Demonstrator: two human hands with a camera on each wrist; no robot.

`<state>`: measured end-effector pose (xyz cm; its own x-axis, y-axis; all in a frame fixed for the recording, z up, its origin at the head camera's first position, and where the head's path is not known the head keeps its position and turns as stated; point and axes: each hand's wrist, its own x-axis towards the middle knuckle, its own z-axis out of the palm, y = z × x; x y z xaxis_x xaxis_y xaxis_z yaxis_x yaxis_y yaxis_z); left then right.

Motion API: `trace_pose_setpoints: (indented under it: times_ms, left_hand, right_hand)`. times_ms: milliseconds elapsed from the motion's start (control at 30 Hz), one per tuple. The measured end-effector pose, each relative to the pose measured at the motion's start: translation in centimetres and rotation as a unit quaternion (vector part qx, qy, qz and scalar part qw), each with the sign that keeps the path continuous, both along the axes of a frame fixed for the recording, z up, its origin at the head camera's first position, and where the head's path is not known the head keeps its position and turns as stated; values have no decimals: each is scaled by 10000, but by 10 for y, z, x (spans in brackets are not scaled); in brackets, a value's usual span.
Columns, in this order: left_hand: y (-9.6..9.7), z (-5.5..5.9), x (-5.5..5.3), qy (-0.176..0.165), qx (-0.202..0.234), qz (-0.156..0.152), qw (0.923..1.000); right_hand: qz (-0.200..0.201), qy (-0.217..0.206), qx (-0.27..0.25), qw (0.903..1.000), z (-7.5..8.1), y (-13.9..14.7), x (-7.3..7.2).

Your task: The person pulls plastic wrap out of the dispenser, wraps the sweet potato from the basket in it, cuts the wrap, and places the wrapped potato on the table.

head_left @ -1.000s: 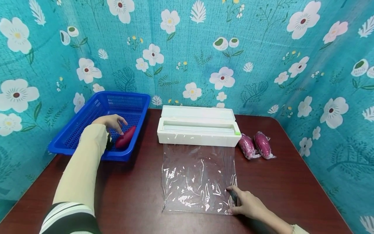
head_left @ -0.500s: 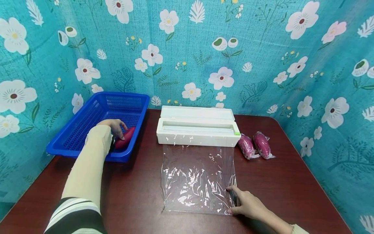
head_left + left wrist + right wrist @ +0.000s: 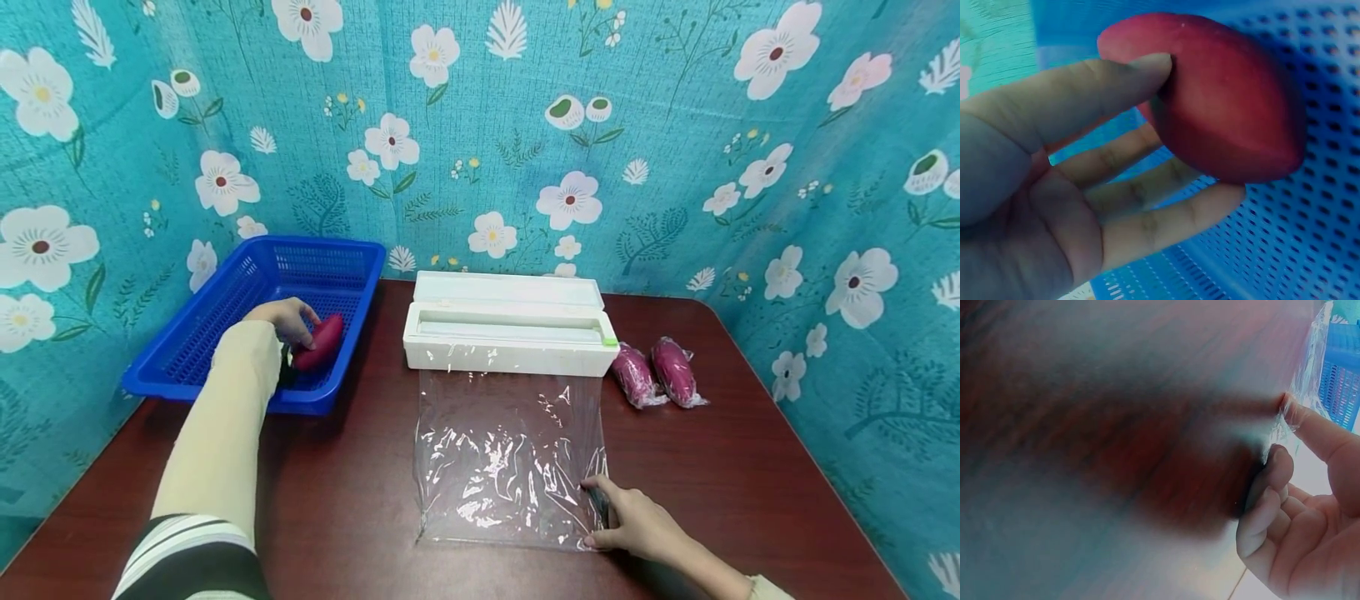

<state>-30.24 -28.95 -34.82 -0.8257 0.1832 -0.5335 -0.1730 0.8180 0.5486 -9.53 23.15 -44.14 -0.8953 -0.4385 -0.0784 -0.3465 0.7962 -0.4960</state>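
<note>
In the blue basket [image 3: 360,317], my left hand [image 3: 283,319] pinches a red-purple sweet potato [image 3: 321,343]. The left wrist view shows the thumb across the sweet potato [image 3: 1229,100] near one end, with the other fingers beneath it. At the table's front, my right hand [image 3: 637,521] holds the near right corner of a sheet of clear cling film [image 3: 510,467], thumb and forefinger set apart along its edge. Up close, the film [image 3: 1310,375] meets the thumb tip, and the other fingers of the right hand [image 3: 1310,506] are curled. The film runs back to a white dispenser box [image 3: 510,357].
Behind the film, the dispenser's lid [image 3: 510,290] stands raised. Two film-wrapped sweet potatoes, one nearer the box [image 3: 636,375] and one farther right [image 3: 675,371], lie beside it on the dark red table [image 3: 720,467]. A teal floral curtain [image 3: 480,167] hangs around the back and sides.
My left hand has come down onto the sweet potato in the basket, taken hold of it and tilted it up slightly. The right hand has stayed at the film's corner.
</note>
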Motion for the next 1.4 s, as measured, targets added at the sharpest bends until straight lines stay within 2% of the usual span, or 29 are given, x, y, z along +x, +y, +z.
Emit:
trace_pose_setpoints:
  times_ms: [233,367,500,667,867,1000,1133,1233,1300,1400]
  left_hand:
    - [1,20,7,138,776,487,9957]
    - [-4,31,11,351,952,646,9927]
    - [-4,44,13,795,1002,559,9902]
    - [7,63,16,1325,1034,423,9849]
    - [36,87,22,1828,718,108,9805]
    - [60,93,25,2114,669,-184,9749]
    - [83,90,27,2305,731,-482,9691]
    - [101,84,29,2298,921,-763,9659]
    - [113,81,29,2255,1099,-1039,9624]
    - [133,77,30,2141,1443,-1632,9522]
  right_hand:
    - [-15,36,39,10000,-1,1,-1]
    - [-26,42,41,10000,-1,1,-1]
    - [-46,33,45,10000,-1,1,0]
    - [-55,69,79,9999,-1,1,0]
    - [-15,51,38,10000,0,2,-1]
    - [-4,18,14,10000,0,1,-1]
    - [-38,30,39,10000,-1,1,0]
    - [-72,46,75,9999,-1,1,0]
    - [-85,40,101,9999,-1,1,1]
    - [-90,48,134,9999,-1,1,2]
